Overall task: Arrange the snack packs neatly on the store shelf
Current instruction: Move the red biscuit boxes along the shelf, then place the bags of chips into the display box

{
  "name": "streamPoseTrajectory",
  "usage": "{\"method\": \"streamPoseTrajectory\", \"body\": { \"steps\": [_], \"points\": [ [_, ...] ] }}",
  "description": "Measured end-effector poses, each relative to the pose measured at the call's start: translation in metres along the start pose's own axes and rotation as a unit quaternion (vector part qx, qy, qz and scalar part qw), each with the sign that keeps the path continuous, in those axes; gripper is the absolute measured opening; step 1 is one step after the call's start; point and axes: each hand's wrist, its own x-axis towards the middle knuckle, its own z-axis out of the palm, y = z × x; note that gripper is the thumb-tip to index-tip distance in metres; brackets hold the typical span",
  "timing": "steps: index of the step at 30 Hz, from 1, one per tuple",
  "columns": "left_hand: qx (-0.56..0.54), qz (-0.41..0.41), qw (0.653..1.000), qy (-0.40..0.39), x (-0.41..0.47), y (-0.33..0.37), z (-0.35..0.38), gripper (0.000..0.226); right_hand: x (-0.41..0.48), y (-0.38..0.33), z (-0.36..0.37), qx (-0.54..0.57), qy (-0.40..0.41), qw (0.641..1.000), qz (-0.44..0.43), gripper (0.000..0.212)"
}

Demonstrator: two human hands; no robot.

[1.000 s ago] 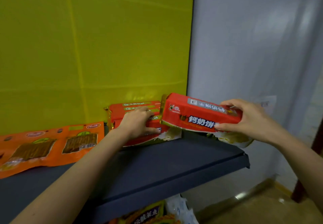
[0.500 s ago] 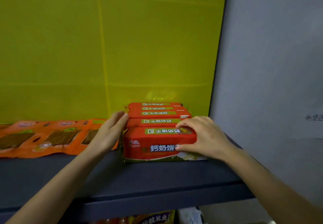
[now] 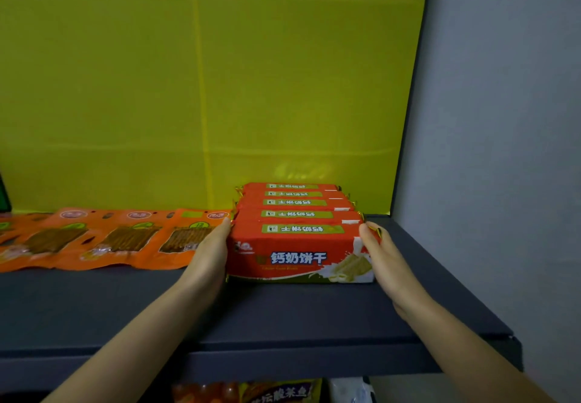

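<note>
Several red biscuit packs point(image 3: 295, 203) stand on edge in a row running front to back, at the right end of the dark shelf point(image 3: 283, 317). The front pack point(image 3: 298, 255) faces me with blue-and-white lettering. My left hand point(image 3: 209, 255) lies flat against the row's left side, fingers straight and pointing to the back. My right hand point(image 3: 382, 258) lies flat against the right end of the front pack, thumb near its top corner. Neither hand wraps around a pack.
Flat orange snack pouches point(image 3: 119, 239) lie side by side on the shelf to the left of the red row. A yellow panel point(image 3: 188, 88) backs the shelf and a grey wall point(image 3: 503, 119) closes the right. More packs point(image 3: 276, 393) show on a lower shelf.
The red pack that my right hand carried now stands at the front of the row. My right hand slid from its top to its right end, and my left hand stays flat on the left side.
</note>
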Motion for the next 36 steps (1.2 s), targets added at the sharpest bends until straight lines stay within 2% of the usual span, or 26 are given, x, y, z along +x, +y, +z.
{"method": "streamPoseTrajectory", "body": {
  "steps": [4, 6, 7, 9, 10, 13, 14, 15, 18, 25, 28, 33, 36],
  "points": [
    [0.028, 0.005, 1.000, -0.008, -0.001, 0.003, -0.002, 0.034, 0.001, -0.003, 0.000, -0.013, 0.007, 1.000, 0.005, 0.049],
    [0.111, 0.075, 0.991, 0.012, -0.007, 0.009, -0.007, 0.043, 0.004, -0.002, -0.005, -0.110, 0.060, 0.991, -0.044, 0.060],
    [0.186, 0.145, 0.971, 0.032, -0.010, 0.013, -0.013, 0.043, 0.004, -0.004, -0.007, -0.174, 0.101, 0.975, -0.091, 0.062],
    [0.319, 0.282, 0.903, 0.059, -0.017, 0.021, -0.031, 0.037, -0.001, -0.014, -0.005, -0.246, 0.159, 0.934, -0.204, 0.055],
    [0.385, 0.319, 0.863, 0.069, -0.021, 0.026, -0.041, 0.037, -0.003, -0.021, -0.001, -0.253, 0.154, 0.922, -0.249, 0.050],
    [0.571, 0.366, 0.724, 0.129, -0.035, 0.033, -0.076, 0.029, -0.014, -0.042, 0.028, -0.268, 0.052, 0.904, -0.329, 0.027],
    [0.605, 0.378, 0.685, 0.148, -0.042, 0.035, -0.086, 0.025, -0.018, -0.048, 0.042, -0.288, 0.014, 0.891, -0.350, 0.022],
    [0.628, 0.376, 0.661, 0.161, -0.050, 0.036, -0.098, 0.026, -0.021, -0.052, 0.058, -0.302, -0.022, 0.879, -0.368, 0.019],
    [0.673, 0.339, 0.627, 0.197, -0.076, 0.039, -0.140, 0.032, -0.036, -0.065, 0.113, -0.316, -0.109, 0.854, -0.398, 0.017],
    [0.710, 0.245, 0.585, 0.305, -0.147, 0.050, -0.254, 0.031, -0.080, -0.084, 0.252, -0.280, -0.269, 0.808, -0.442, 0.023],
    [0.726, 0.226, 0.555, 0.337, -0.179, 0.057, -0.312, 0.049, -0.105, -0.097, 0.313, -0.261, -0.317, 0.785, -0.464, 0.026],
    [0.735, 0.187, 0.526, 0.385, -0.231, 0.080, -0.406, 0.027, -0.155, -0.128, 0.416, -0.236, -0.373, 0.748, -0.494, 0.027],
    [0.736, 0.158, 0.516, 0.409, -0.257, 0.098, -0.463, 0.025, -0.186, -0.148, 0.480, -0.233, -0.384, 0.737, -0.506, 0.027]
  ]
}}
